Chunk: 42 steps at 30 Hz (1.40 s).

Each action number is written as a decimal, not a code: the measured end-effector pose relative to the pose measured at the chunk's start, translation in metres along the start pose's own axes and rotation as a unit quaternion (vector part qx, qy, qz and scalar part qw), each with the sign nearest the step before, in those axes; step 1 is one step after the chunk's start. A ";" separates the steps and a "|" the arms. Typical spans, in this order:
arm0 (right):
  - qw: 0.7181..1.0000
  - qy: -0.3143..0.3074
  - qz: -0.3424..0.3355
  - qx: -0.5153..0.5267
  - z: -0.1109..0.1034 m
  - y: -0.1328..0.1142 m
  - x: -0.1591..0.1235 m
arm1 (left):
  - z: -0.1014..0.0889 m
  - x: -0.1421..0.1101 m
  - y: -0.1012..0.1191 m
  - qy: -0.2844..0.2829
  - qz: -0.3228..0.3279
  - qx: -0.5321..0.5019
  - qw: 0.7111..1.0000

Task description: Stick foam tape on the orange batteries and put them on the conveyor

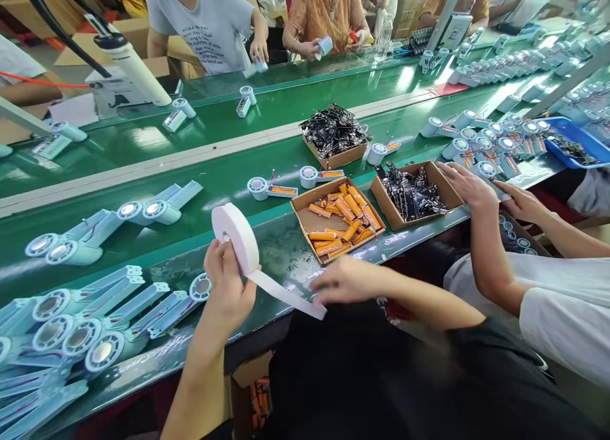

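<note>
My left hand is closed on a roll of white tape, with fingers at its core. A strip of tape hangs off the roll toward the lower right, its end free. Close to that end is my right hand, slightly blurred, its fingers loosely apart and nothing visible in them. Beyond it stands a cardboard tray of orange-wrapped battery cells. Left of my left hand lie many light-blue handheld fan bodies with round heads and open handles.
A carton of black circuit boards is at right, another box of boards behind. Fan parts sit on the green belt. A co-worker's hands work at right; people sit opposite. A blue tray stands far right.
</note>
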State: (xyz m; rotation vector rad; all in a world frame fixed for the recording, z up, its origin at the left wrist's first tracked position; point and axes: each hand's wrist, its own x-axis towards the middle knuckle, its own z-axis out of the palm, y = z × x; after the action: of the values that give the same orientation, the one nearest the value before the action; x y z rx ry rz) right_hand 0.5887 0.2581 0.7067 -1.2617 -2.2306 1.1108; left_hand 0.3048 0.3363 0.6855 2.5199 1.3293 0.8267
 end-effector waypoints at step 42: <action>0.915 0.320 0.051 0.242 -0.017 0.009 0.004 | 0.021 -0.024 0.050 0.020 0.153 0.120 0.981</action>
State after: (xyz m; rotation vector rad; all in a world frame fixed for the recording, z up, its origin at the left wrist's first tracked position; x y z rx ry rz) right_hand 0.6028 0.2721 0.7101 -1.2829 -1.3224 1.0048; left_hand 0.3408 0.2903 0.6785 2.9654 1.1291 0.8177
